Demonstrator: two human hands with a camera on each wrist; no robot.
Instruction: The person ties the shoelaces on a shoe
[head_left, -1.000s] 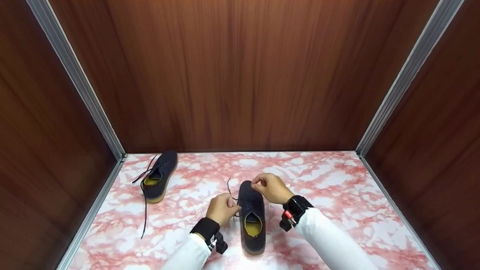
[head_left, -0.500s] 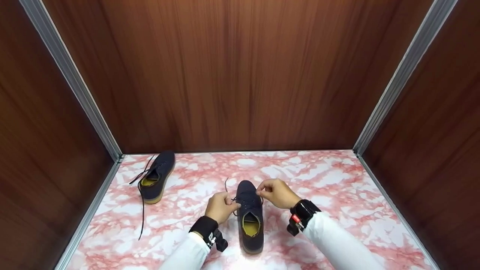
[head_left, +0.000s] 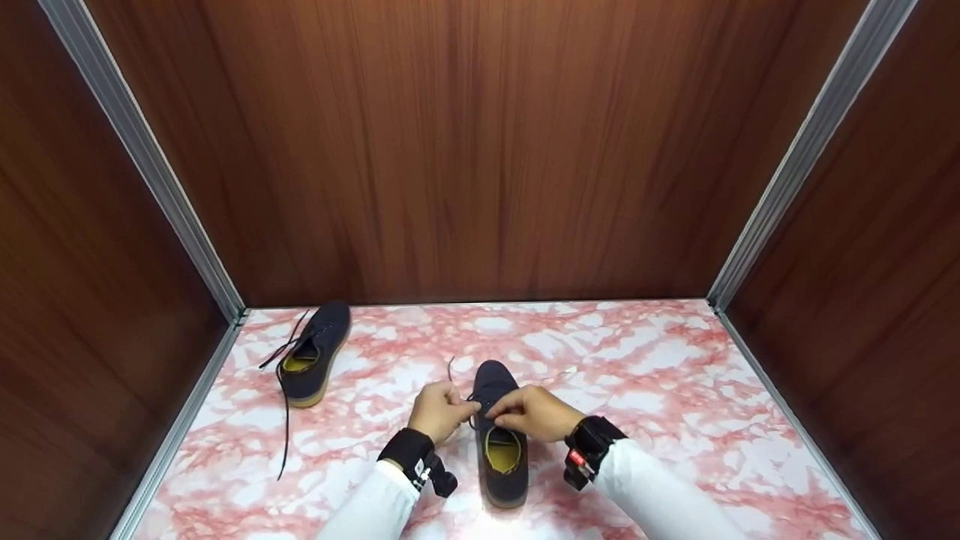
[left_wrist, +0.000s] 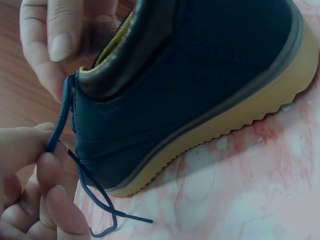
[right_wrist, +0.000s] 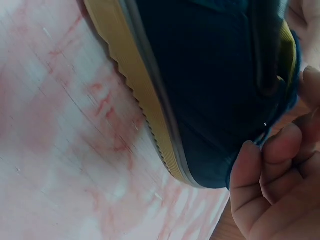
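Observation:
A dark navy lace-up shoe [head_left: 507, 489] with a yellow lining stands upright, toe pointing away. At its left side my left hand [head_left: 437, 411] pinches a dark shoelace [left_wrist: 64, 112] between thumb and fingers, and the lace's loose end trails below in the left wrist view. Over the shoe's throat, my right hand [head_left: 543, 414] has curled fingers; in the right wrist view the lace [right_wrist: 294, 98] runs between its thumb and fingertips. Its exact grip on the lace is partly hidden. The two hands are close together but apart.
A matching shoe [head_left: 313, 364] with long loose laces [head_left: 286, 442] stands at the back left. The red-and-white marbled table top [head_left: 637, 375] is enclosed by brown wood-grain panels [head_left: 480, 150] with metal corner strips.
My right hand has come back from the shoe's toe, past its right side, to the throat near my left hand. The left hand has hardly moved.

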